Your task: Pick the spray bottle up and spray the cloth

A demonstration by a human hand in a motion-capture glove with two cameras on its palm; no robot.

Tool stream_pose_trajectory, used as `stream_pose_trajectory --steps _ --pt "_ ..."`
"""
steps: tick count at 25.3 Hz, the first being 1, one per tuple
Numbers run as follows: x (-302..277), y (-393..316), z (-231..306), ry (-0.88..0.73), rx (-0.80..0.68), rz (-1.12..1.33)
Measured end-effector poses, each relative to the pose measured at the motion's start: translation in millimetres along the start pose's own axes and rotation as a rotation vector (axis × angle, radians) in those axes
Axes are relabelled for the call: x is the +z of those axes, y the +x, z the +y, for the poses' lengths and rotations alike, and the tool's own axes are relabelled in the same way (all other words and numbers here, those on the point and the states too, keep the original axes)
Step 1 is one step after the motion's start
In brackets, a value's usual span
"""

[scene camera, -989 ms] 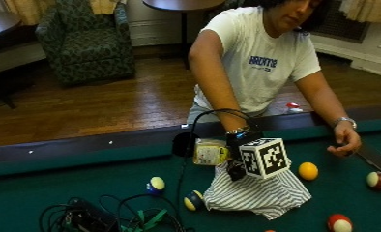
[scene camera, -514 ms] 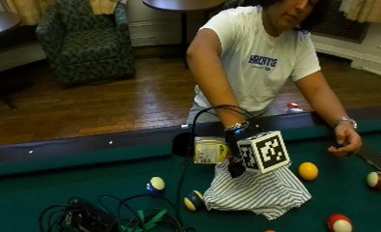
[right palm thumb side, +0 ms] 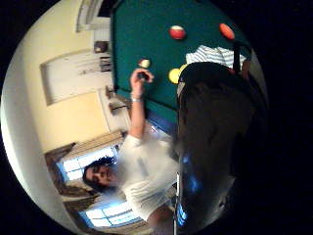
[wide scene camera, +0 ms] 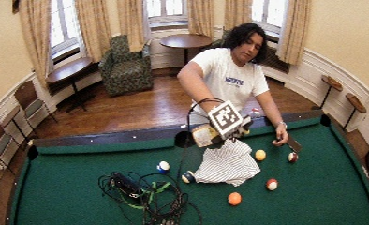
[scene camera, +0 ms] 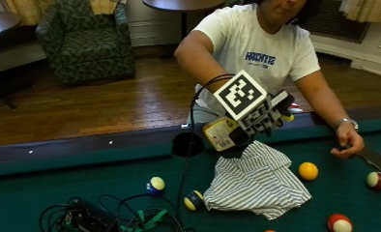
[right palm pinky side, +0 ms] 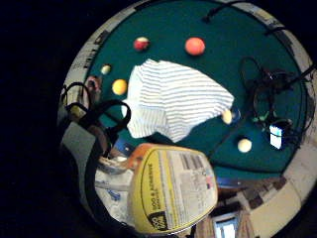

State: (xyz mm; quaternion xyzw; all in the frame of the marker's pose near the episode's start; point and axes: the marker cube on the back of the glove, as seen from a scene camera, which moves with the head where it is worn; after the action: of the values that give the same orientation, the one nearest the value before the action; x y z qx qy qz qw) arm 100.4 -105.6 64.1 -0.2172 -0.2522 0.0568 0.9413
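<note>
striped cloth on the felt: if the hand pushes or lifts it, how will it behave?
The white-and-blue striped cloth lies crumpled with folds on the green pool table, so it is probably floppy: pushed, it would likely bunch rather than slide whole. Lifted at one edge it should drape and hang. It looks thin, so probably light. The blue-and-yellow ball at its edge may roll if nudged.
</note>
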Motion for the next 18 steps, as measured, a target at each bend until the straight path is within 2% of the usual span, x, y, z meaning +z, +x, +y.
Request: stream_pose_trajectory --steps 8,13,18 --pt "-8 -32 -2 0.172 -0.276 -0.375" --pt "19 -57 -26 0.207 -0.436 -0.581" --pt "55 -81 -61 0.204 -0.51 -0.682"
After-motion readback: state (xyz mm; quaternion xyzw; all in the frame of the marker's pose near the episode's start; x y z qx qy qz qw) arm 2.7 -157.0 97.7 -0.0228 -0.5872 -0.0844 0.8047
